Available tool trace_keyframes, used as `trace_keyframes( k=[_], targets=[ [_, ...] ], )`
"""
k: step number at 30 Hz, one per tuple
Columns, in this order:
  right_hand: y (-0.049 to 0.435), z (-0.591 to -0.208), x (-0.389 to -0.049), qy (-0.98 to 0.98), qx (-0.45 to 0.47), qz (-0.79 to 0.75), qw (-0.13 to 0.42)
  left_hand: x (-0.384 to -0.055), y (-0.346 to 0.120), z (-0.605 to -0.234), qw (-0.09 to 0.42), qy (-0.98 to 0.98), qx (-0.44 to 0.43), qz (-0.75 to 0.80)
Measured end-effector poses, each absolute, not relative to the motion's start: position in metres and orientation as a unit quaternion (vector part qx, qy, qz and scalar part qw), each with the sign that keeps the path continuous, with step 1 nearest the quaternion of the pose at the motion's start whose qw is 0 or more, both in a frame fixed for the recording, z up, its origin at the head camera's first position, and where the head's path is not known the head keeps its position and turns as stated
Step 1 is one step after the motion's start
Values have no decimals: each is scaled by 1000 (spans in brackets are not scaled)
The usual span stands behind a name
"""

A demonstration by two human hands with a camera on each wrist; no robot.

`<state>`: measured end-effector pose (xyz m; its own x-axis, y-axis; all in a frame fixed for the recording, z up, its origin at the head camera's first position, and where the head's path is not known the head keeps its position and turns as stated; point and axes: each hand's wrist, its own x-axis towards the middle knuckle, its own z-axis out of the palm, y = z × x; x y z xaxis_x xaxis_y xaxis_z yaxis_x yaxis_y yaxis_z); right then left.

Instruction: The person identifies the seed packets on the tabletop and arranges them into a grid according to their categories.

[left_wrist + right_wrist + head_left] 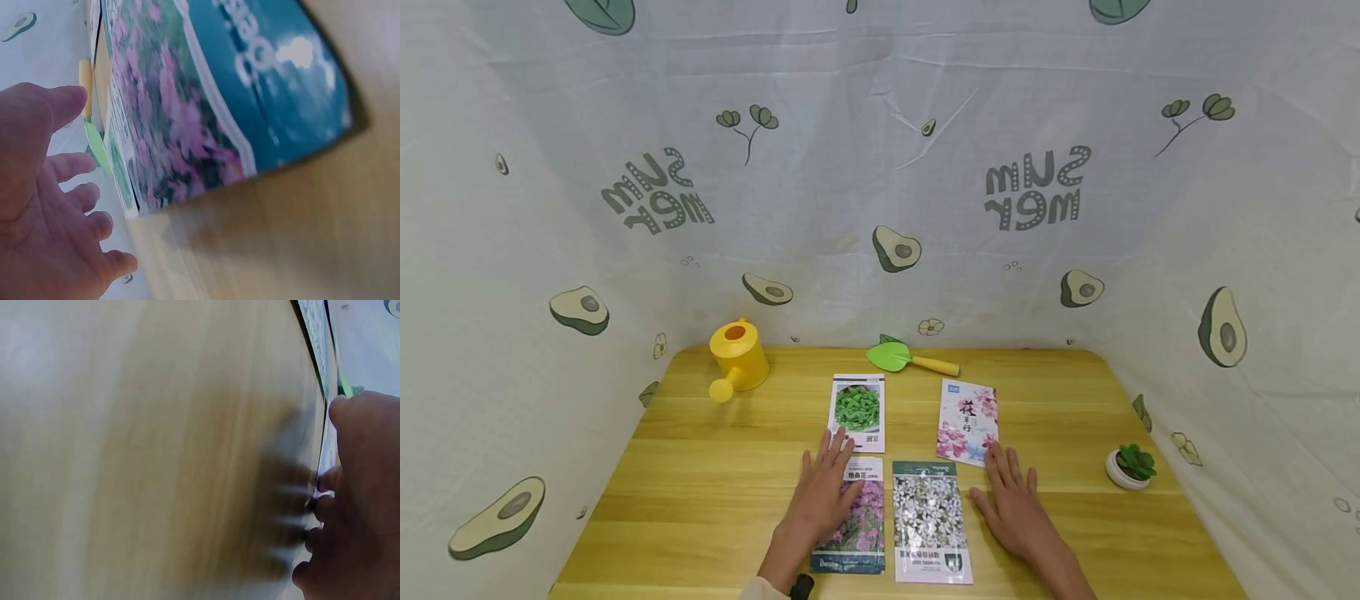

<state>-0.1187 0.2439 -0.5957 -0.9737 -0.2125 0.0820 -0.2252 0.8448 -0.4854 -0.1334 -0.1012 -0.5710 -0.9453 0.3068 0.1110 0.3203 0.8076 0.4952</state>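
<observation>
Four flat seed packets lie on the wooden table. My left hand, fingers spread, is over the left edge of the pink-flower seed packet; its fingertips reach the lower edge of the green-leaf seed packet. In the left wrist view the pink-flower seed packet shows beside the hand. My right hand has straight fingers, with fingertips at the lower corner of the pink-blossom seed packet. Between the hands lies the white-flower seed packet. Neither hand grips anything.
A yellow watering can stands at the back left of the table. At the back edge lies a green trowel with a yellow handle. A small potted succulent stands at the right. A printed cloth hangs around the table.
</observation>
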Motion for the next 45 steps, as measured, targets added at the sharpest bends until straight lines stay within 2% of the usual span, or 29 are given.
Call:
trace_keyframes(
  k=[7,12,18,23,31,37,45],
  targets=[
    [242,-590,-123,-963,120,239,13,-137,-108,-571,11,-947,-157,-282],
    [241,-590,-127,-961,131,242,25,-140,-112,-579,33,-937,-161,-308],
    [240,-586,-130,-966,132,222,3,-145,-114,-591,45,-936,-160,-310],
    [238,-585,-131,-961,147,232,18,-146,-114,-590,28,-935,-160,-316],
    [237,-595,-138,-954,166,245,39,-146,-114,-577,-31,-941,-144,-304],
    [232,-587,-139,-961,155,230,17,-148,-114,-577,-43,-943,-144,-296],
    [230,-590,-144,-956,165,240,17,-148,-113,-574,-50,-947,-144,-282]
  ],
)
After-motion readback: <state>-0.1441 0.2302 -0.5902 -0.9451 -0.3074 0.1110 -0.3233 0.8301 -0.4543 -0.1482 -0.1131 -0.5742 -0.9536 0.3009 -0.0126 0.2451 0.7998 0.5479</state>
